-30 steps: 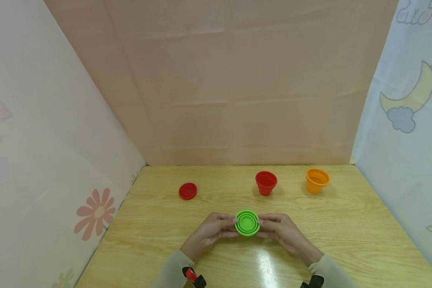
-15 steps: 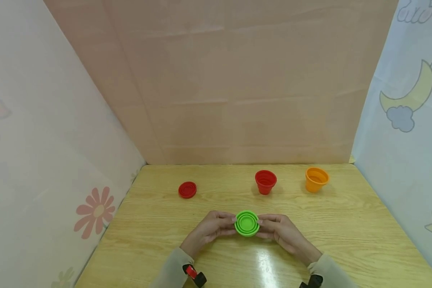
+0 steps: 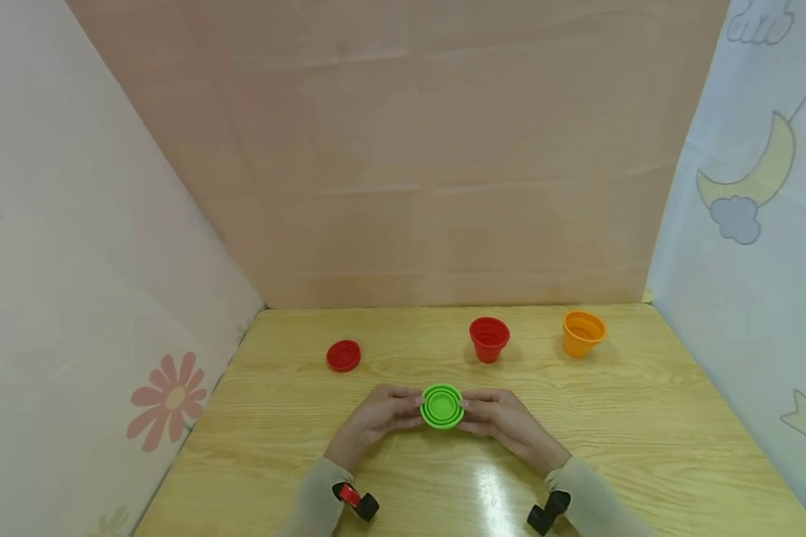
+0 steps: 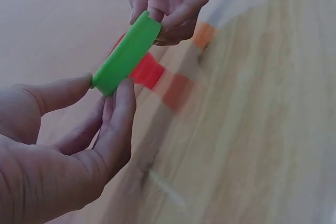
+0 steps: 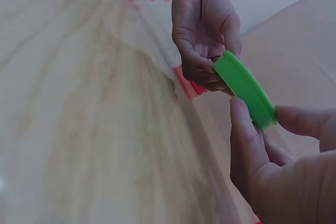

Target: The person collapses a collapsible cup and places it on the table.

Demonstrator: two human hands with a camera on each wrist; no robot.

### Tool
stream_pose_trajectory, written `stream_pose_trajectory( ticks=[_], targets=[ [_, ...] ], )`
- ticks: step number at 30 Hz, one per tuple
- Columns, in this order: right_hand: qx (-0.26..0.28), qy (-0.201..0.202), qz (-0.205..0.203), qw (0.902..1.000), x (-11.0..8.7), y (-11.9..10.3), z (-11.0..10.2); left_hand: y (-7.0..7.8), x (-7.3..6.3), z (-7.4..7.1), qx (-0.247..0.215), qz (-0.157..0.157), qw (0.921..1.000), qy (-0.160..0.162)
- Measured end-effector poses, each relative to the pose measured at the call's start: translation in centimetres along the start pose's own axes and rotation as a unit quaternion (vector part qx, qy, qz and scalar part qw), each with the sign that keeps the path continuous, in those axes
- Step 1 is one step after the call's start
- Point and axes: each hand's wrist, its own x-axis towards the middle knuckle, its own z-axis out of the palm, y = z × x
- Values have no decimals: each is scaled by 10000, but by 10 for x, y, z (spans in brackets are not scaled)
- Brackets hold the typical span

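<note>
Midway between left hand [image 3: 376, 414] and right hand [image 3: 507, 424], neither nearer, the flat green cup [image 3: 442, 406] is pinched at opposite edges by thumb and fingers of each, ringed face toward the head view, height over table [image 3: 255, 462] hard to judge.

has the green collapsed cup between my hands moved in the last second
Yes, a little to the left: in the head view, the green collapsed cup has shifted leftward, and slightly farther from you, judged against the standing red cup.
</note>
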Motion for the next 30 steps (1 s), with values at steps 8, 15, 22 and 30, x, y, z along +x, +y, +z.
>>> stream_pose_trajectory(
  ticks=[8,15,22,30],
  targets=[
    [-141,348,-81,9993,30,-5,13,10,8,-21,76,30,9998,192],
    [-258,486,-120,9984,56,-9,15,22,13,-35,354,56,9992,177],
    [-484,885,-140,9948,81,-16,19,36,30,-42,587,27,9956,728],
    [-758,1822,-189,9802,107,-20,32,44,49,-49,724,3,9899,1216]
  ],
)
